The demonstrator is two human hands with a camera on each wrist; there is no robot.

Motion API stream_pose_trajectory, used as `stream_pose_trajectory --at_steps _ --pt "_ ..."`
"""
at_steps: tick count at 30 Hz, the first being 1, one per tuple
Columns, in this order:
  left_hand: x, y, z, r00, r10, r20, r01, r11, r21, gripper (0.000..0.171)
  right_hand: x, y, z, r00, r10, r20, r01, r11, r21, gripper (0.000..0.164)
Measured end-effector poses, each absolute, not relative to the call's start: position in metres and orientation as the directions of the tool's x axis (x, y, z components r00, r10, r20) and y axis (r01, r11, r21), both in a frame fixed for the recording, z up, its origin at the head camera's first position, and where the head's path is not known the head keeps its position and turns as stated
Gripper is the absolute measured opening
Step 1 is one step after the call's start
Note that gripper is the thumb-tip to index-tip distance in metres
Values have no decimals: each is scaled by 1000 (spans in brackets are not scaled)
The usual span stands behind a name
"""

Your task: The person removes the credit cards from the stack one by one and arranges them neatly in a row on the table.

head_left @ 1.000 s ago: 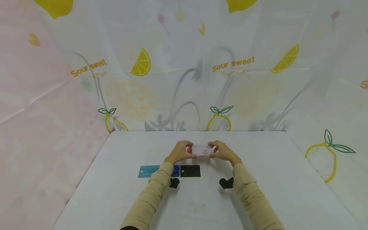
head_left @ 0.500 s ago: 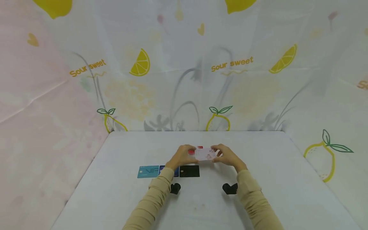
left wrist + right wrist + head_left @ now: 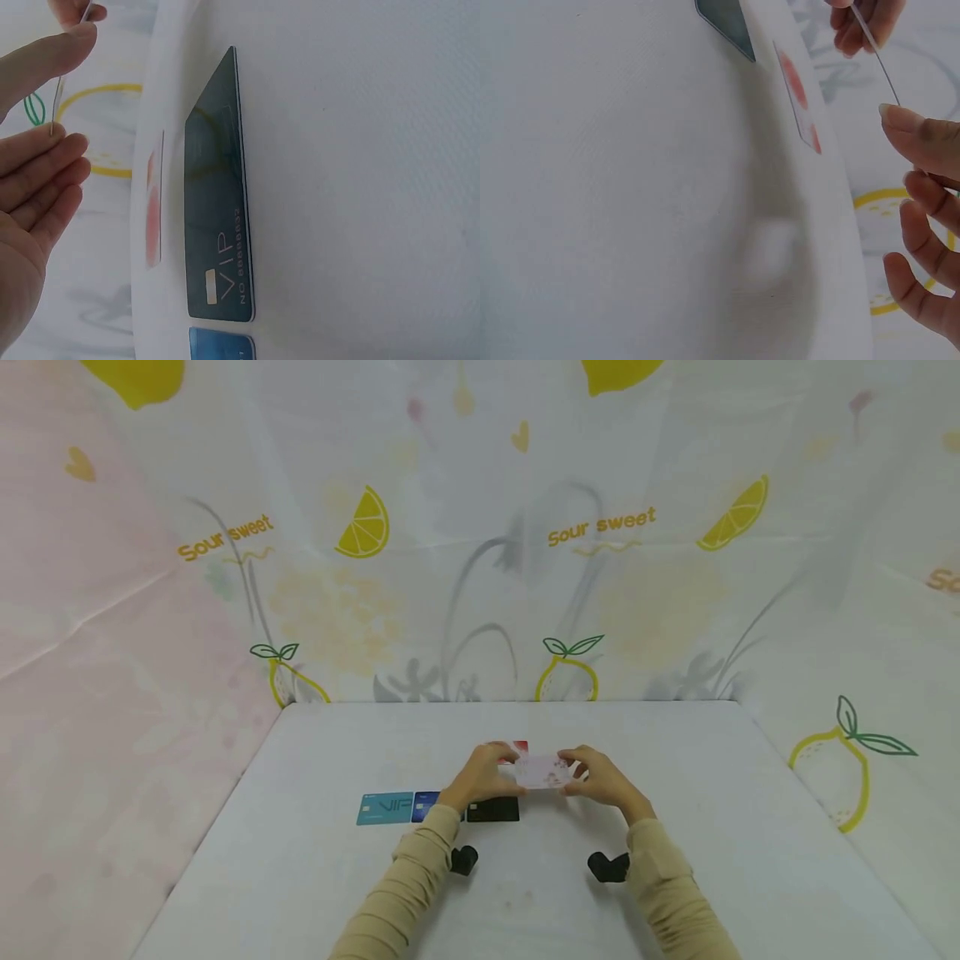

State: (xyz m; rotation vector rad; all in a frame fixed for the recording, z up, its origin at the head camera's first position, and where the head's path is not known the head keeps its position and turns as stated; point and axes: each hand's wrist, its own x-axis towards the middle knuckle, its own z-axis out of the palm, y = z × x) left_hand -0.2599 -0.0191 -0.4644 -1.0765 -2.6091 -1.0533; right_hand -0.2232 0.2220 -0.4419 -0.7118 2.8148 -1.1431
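Observation:
A pale card [image 3: 542, 773] with a small pink flower print is held up off the table between both hands. My left hand [image 3: 486, 772] pinches its left end between thumb and fingers, and my right hand [image 3: 600, 777] pinches its right end. In both wrist views the card is seen nearly edge-on, a thin line [image 3: 885, 69] between the fingertips. Below and to the left lies a black VIP card [image 3: 216, 195], partly covered by the left hand in the head view. Behind the hands a red and white card [image 3: 521, 748] lies flat, its left part hidden.
A light blue VIP card [image 3: 385, 808] and a darker blue card [image 3: 423, 803] lie in a row left of the black one. Black wrist-worn pieces [image 3: 465, 860] show beneath the forearms. Behind the white table [image 3: 675, 860] hangs a lemon-print cloth [image 3: 465, 593].
Both hands have moved the pale card toward me and slightly right. More of the red and white card shows behind it, while the left hand overlaps the black card.

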Motion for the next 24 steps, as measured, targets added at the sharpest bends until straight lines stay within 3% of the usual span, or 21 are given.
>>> stream_pose_trajectory --at_steps 24 --pt "-240 -6 -480 -772 583 251 622 616 483 53 -204 226 -464 -925 -369 85 -326 660 -677 57"
